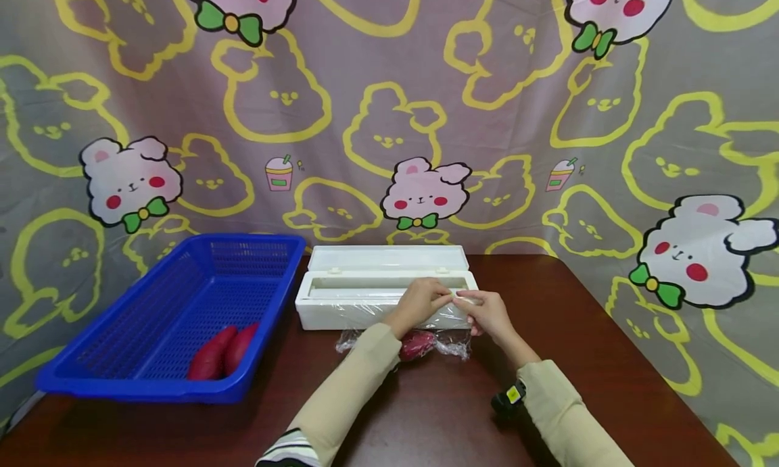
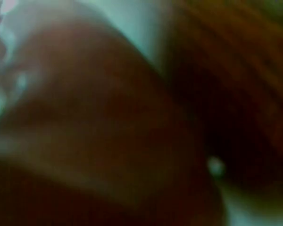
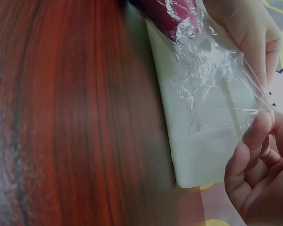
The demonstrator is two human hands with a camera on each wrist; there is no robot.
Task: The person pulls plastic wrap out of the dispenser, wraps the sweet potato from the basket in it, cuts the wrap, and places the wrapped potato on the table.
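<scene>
A white cling film dispenser box [image 1: 389, 314] stands with its lid raised, and clear cling film [image 1: 453, 342] hangs over its near side. Wrapped in the film is a red sweet potato [image 1: 417, 344], lying just in front of the box and partly covered by the left forearm. Over the right end of the box, my left hand [image 1: 420, 303] pinches the edge of the film. Fingertips of my right hand [image 1: 489, 313] meet it there and pinch the same edge. In the right wrist view the film [image 3: 207, 70] stretches up to both hands. The left wrist view is dark and blurred.
A blue plastic basket [image 1: 152, 388] on the left holds two more red sweet potatoes [image 1: 209, 355]. The dark wood table [image 1: 438, 413] ends at a patterned curtain [image 1: 341, 203] behind the box. A small black device [image 1: 508, 398] sits at the right wrist.
</scene>
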